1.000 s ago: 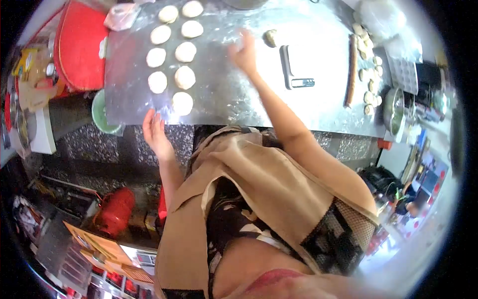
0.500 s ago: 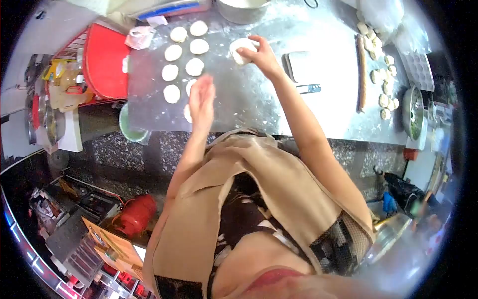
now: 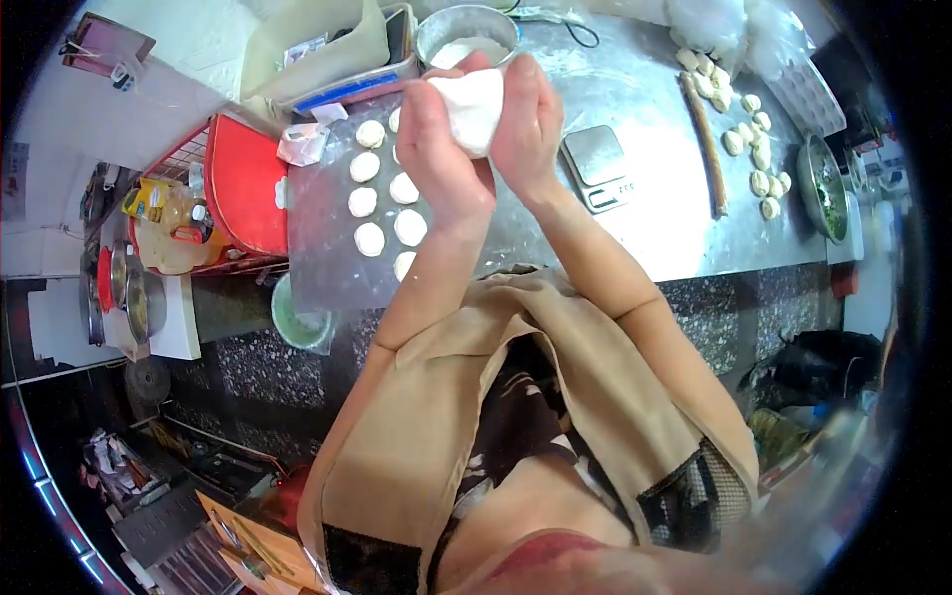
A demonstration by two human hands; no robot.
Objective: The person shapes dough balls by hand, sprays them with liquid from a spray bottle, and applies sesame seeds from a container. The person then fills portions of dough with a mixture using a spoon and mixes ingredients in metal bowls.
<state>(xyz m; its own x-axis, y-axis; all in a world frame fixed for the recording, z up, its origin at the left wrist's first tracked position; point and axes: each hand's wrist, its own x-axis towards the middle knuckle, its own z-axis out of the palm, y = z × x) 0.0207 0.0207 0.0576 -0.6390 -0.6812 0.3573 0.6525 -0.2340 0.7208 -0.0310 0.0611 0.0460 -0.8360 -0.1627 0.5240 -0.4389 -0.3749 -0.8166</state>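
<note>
A white piece of dough is stretched between my two hands, raised over the metal table. My left hand grips its left edge, and my right hand has the right edge, fingers curled in. Below and left of my hands lie flat round dough pieces in two columns, some partly hidden by my left hand and forearm. Just right of my right hand sits a digital scale. Behind the dough stands a metal bowl of flour.
Toward the right are a long filled dough roll, several small dough lumps and a bowl with greens. A plastic bin stands at the back left, a red lid at the left, a green bucket below the table edge.
My left hand has come up from the near table edge to the dough. The dough, which my right hand picked up, is now held by both hands. The view has shifted.
</note>
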